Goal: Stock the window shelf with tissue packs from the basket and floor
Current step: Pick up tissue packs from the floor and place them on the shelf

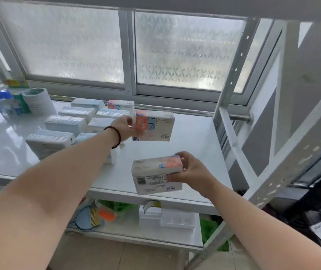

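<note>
My left hand (123, 128) grips one end of a white tissue pack with an orange patch (154, 126), holding it just above the white window shelf (192, 145). Nearer to me, my right hand (189, 170) holds a second tissue pack (156, 175) of the same kind, barcode side facing me, over the shelf's front edge. Rows of pale blue tissue packs (66, 123) lie on the shelf to the left. Behind them stands another orange-patched pack (120, 106). The basket is not in view.
Paper rolls and bottles (19, 102) stand at the shelf's far left. Perforated metal shelf posts (231, 75) rise on the right. The lower shelf (136, 233) holds a brush, a dustpan and white boxes. Green bags and dark clutter lie at the lower right.
</note>
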